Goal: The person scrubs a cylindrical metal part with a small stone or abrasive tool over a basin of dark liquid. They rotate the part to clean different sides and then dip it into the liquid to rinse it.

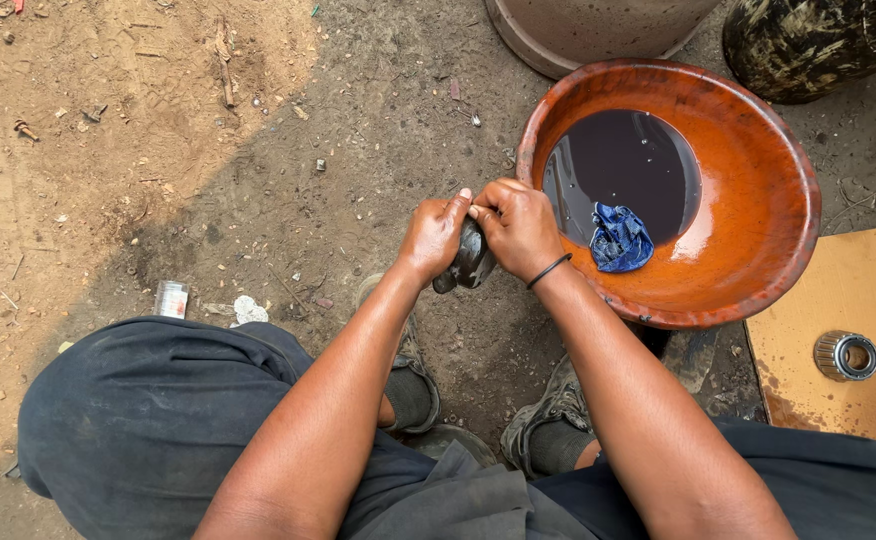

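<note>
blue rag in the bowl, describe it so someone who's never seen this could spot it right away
Start at the big round orange-brown bowl on the dirt, just right of the person's right hand. Inside it lies a pool of dark liquid. The blue rag sits crumpled at the near edge of that pool, the only bright blue thing in the bowl.
</note>
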